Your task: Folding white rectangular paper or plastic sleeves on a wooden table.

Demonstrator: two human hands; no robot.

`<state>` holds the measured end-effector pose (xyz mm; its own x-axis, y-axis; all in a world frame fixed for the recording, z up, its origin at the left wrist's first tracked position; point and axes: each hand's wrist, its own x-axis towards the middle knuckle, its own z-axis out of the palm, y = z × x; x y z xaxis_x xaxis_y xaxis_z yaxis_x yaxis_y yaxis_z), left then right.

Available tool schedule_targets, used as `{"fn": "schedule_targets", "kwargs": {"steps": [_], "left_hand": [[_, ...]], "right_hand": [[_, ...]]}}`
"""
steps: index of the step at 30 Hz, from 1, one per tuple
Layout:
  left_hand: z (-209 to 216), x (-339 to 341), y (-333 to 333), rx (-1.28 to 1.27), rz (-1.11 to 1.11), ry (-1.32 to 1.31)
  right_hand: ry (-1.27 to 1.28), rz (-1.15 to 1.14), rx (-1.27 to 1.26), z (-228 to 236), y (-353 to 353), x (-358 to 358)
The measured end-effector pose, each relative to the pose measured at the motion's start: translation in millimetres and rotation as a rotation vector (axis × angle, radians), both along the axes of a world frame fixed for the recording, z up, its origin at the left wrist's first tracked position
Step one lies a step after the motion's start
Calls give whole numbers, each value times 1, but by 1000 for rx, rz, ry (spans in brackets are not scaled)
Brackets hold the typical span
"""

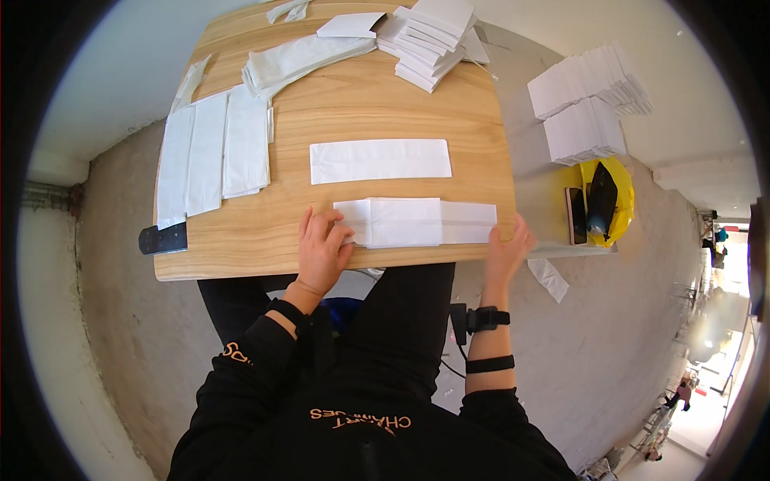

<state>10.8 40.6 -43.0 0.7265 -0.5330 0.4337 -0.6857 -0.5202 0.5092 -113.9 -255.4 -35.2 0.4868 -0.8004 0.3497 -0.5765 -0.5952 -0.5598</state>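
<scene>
Near the front edge of the wooden table lies a long, flat white strip with a wider white paper band across its middle. My left hand has its fingers bent and closed at the strip's left end. At the right end, my right hand pinches the edge between thumb and fingers. Just beyond lies a second plain white strip, untouched. Whether the band wraps fully under the strip is hidden.
Overlapping white strips lie at the table's left, above a dark flat object. At the back are a fanned strip pile and stacked white folded pieces. A grey surface at right holds white stacks, a phone and a yellow bag.
</scene>
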Motion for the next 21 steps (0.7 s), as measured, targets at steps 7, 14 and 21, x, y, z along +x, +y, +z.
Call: {"fn": "schedule_targets", "kwargs": {"steps": [7, 14, 21], "left_hand": [[-1, 1, -2, 3, -3, 7], [3, 1, -2, -2, 13, 16], [-2, 4, 5, -87, 14, 109]], "right_hand": [[-8, 658, 341, 39, 80, 43], [191, 794, 340, 26, 92, 63], [176, 817, 349, 18, 90, 64]]}}
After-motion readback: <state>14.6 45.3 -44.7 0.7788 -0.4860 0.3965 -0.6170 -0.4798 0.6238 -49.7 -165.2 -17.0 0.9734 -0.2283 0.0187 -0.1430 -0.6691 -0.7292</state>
